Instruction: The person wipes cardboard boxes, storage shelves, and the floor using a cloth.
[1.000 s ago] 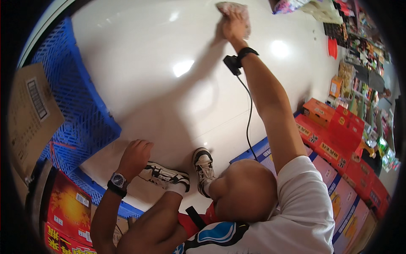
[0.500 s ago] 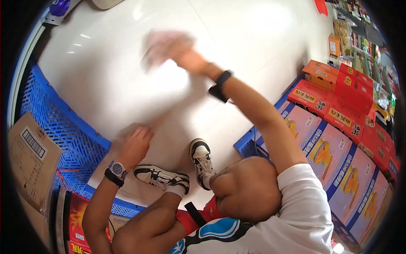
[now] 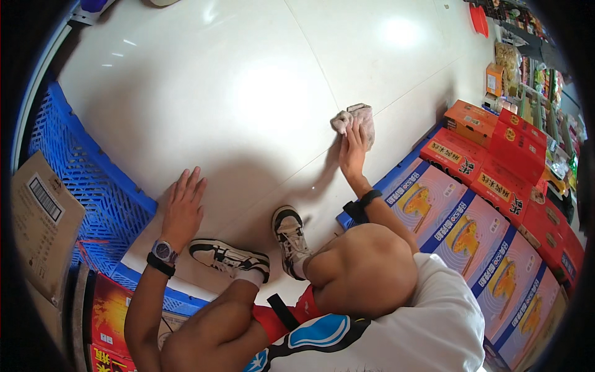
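A greyish-pink cleaning cloth (image 3: 362,123) lies bunched on the white tiled floor (image 3: 260,43), right of the middle. My right hand (image 3: 353,146) is on its near side, fingers pressed into it against the tiles. At the left, my left hand (image 3: 183,208) holds nothing; its fingers are straight and spread, close to the floor beside a blue plastic pallet (image 3: 118,180). Whether the left palm touches the floor, I cannot tell. A watch (image 3: 164,251) sits on my left wrist and a black band (image 3: 370,198) on my right.
Stacked purple food cartons (image 3: 427,192) and red boxes (image 3: 474,158) border the right side, on a blue base. A brown carton (image 3: 44,211) stands at the left on the blue pallet. My shoes (image 3: 290,239) are between my hands. A red object (image 3: 478,20) lies far right.
My right hand has swept the cloth rightward and nearer, from the upper middle to beside the cartons. My left hand has shifted slightly up and left, its fingers now spread.
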Demonstrator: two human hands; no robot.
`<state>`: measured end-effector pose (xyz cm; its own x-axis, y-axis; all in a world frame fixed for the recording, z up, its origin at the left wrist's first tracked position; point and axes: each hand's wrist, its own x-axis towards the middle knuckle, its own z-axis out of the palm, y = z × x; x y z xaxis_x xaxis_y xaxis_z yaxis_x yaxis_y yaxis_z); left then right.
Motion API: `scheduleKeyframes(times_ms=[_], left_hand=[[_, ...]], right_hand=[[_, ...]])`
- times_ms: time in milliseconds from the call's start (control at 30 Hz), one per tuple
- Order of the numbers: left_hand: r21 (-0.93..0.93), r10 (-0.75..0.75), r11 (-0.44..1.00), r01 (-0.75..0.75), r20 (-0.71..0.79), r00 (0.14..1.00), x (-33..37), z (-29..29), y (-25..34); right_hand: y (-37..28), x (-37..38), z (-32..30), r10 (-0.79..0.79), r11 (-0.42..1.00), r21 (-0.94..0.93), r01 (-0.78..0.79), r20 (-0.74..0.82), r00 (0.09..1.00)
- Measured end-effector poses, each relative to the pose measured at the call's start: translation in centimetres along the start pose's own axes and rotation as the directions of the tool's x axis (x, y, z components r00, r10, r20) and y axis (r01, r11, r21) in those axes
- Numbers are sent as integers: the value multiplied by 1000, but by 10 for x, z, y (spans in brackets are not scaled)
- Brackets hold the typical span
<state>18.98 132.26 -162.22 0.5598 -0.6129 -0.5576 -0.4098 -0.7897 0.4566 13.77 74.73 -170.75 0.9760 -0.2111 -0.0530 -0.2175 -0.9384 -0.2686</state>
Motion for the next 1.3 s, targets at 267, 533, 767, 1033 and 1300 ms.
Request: scheduleKeyframes(times_ms=[267, 533, 767, 1033, 1300], left_hand=[[86, 43, 995, -43, -3, 999, 4, -8, 0], [48, 89, 995, -90, 31, 996, 0, -24, 1], [61, 68, 996, -63, -91, 993, -6, 4, -1], [81, 57, 996, -49, -90, 994, -3, 6, -4], [110, 111, 988, -104, -59, 992, -8, 2, -14]], right_hand=[[104, 237, -7, -117, 953, -288, 88, -84, 990], [94, 183, -18, -92, 990, -108, 93, 12, 996], [6, 45, -34, -65, 972, -203, 115, 237, 969], [85, 257, -26, -92, 933, -337, 124, 107, 990], [84, 206, -9, -184, 965, -213, 157, -116, 976]])
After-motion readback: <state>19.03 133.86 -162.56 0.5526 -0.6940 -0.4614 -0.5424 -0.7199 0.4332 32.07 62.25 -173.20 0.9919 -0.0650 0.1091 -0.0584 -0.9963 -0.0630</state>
